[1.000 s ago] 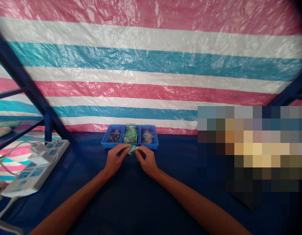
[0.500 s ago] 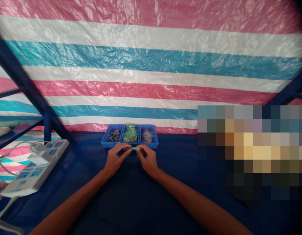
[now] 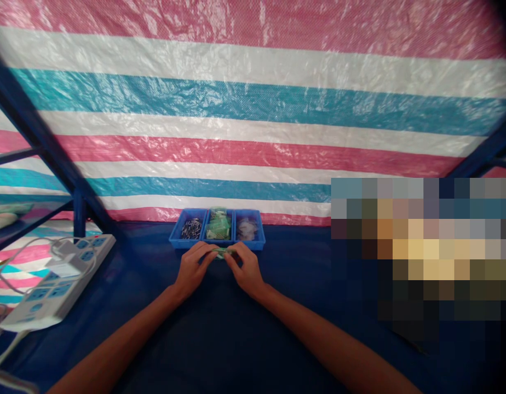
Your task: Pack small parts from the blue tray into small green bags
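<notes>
My left hand [image 3: 192,269] and my right hand [image 3: 247,268] meet over the dark blue table, just in front of three small blue bins. Both pinch a small green piece [image 3: 222,252] between their fingertips; its exact shape is too small to make out. The left bin [image 3: 189,229] holds dark metal pins, the middle bin [image 3: 219,227] holds green pieces like the one held, and the right bin [image 3: 248,229] holds pale clear bits.
A white power strip [image 3: 56,282] with a plugged adapter and cables lies at the left on the blue table [image 3: 220,334]. A striped tarp [image 3: 253,109] hangs behind the bins. Blue frame bars [image 3: 39,137] slant at the left. A blurred patch covers the right.
The two hands have drawn closer together around the green piece, which turned between the fingertips. Arms and bins stay in place.
</notes>
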A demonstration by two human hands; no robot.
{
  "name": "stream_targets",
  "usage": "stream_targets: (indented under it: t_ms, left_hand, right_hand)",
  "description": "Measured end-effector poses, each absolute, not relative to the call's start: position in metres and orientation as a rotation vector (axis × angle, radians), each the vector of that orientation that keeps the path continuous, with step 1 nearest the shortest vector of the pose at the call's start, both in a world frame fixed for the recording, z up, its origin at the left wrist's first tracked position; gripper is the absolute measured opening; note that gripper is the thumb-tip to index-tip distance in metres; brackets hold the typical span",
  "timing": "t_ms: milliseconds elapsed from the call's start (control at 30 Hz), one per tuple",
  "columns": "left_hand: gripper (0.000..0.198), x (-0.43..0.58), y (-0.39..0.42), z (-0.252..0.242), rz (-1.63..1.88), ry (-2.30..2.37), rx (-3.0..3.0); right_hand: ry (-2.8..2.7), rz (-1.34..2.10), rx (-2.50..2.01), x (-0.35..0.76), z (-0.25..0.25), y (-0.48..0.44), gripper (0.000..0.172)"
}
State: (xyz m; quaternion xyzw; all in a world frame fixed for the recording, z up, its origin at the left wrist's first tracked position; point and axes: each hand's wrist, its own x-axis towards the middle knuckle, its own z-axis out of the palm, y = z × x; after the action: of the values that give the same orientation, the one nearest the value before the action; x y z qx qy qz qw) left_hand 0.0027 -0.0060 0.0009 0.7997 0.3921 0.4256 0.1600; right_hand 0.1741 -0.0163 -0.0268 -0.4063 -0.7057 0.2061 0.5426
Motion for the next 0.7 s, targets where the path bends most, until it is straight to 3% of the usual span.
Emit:
stream_targets:
  t_ms: [267,533,700]
  left_hand:
    - [0.033,0.0037,-0.0042,-0.0035,1.242,1.167,2.123]
    - [0.024,0.0056,0.0,-0.0074,1.29,1.087,1.811]
    - [0.025,0.0077,0.001,-0.0052,1.226,0.989,1.627]
  right_hand:
    - [-1.64,0.488,-1.069,0.1755,-0.0322,-0.0135,0.026]
    - [-1.477,0.721,-1.002,0.1741,-0.0336,-0.0116,0.033]
    - [-1.545,0.597,-0.956,0.1749,-0.0335,-0.0108,0.03]
